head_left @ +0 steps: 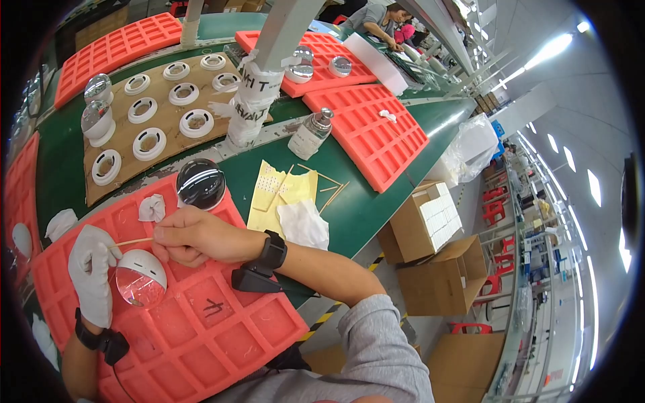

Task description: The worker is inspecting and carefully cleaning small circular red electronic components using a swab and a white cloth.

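My right hand (191, 236), bare, pinches a thin wooden stick (134, 242) above the pink foam tray (168, 322). The stick's other end runs into the curled fingers of my left hand (92, 272), which wears a white glove. Just below the stick, a white dome with a mirror-like round face (141, 279) sits tilted against the gloved fingers; two dark slots show in its rim. Whether the left hand also bears the dome's weight, I cannot tell. A glossy black dome (201, 183) rests at the tray's far edge, beside a crumpled white wipe (152, 208).
White rings (149, 144) lie on a cardboard sheet (101, 191). A clear pump bottle (311, 133) stands by the taped post (250, 111). Yellow paper (265, 191) with loose sticks lies right. More pink trays (369, 134) sit beyond; cartons (443, 275) stand beside the table. Another person (376, 23) works far off.
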{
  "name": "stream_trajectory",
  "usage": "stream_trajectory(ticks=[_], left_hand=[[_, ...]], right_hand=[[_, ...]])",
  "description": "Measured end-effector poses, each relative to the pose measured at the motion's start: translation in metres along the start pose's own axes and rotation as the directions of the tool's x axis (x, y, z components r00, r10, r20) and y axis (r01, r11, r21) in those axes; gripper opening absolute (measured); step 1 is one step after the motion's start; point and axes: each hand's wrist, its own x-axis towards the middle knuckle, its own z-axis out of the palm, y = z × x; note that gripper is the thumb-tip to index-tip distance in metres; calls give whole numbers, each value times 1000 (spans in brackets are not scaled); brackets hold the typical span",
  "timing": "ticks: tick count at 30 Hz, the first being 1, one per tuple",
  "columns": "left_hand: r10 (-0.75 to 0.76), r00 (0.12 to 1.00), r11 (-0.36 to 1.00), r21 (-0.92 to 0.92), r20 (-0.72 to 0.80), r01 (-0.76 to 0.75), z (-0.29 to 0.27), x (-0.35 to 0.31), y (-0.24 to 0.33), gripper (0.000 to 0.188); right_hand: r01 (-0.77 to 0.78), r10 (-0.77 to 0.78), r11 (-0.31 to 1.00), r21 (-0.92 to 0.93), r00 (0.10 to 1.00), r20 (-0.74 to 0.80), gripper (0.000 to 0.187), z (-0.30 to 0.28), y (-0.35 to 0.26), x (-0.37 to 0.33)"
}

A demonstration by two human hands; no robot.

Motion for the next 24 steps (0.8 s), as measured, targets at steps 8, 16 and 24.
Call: stream_trajectory(ticks=[8,16,24], left_hand=[[29,1000,996,79,4,-30,1,-2,10,34],[65,998,995,71,-14,-63,6,0,5,34],[111,994,990,86,-19,-109,0,-2,11,33]], right_hand=[[-9,8,999,-49,1000,-17,39,6,-5,0],[-26,26,999,-25,999,-22,37,-1,-6,-3],[-16,15,1000,-6,995,-94,34,10,-5,4]])
